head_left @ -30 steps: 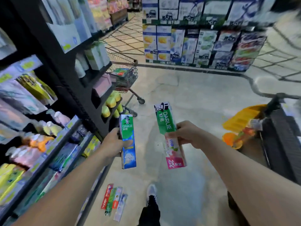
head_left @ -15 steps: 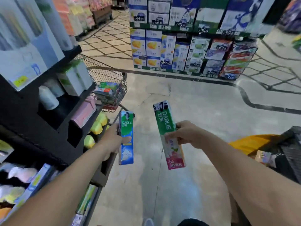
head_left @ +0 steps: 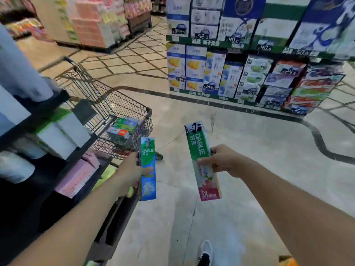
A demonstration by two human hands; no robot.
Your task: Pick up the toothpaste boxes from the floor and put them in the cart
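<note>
Two toothpaste boxes are held in the air above the floor (head_left: 240, 150), short of the cart (head_left: 123, 104). The blue box (head_left: 148, 169) is held upright, its top end near the cart's front corner. The green box (head_left: 201, 160) is held tilted, its top leaning left, its pink end lowest. The two boxes are apart.

The wire cart is seen ahead and to the left, against the dark shelf (head_left: 48, 169). Several boxed packs (head_left: 123, 131) are piled in its basket; their kind cannot be read through the blur. Pink packs (head_left: 76, 177) and white packs (head_left: 63, 131) are stocked on the shelf, whose edge overlaps the cart's left side. A stacked carton display (head_left: 249, 73) with price tags is seen across the aisle. A shoe (head_left: 205, 252) is seen on the floor at the bottom.

The left hand (head_left: 130, 173) is wrapped round the middle of the blue box, thumb across its front. The right hand (head_left: 224, 160) is curled round the middle of the green box, fingertips on its front face.
</note>
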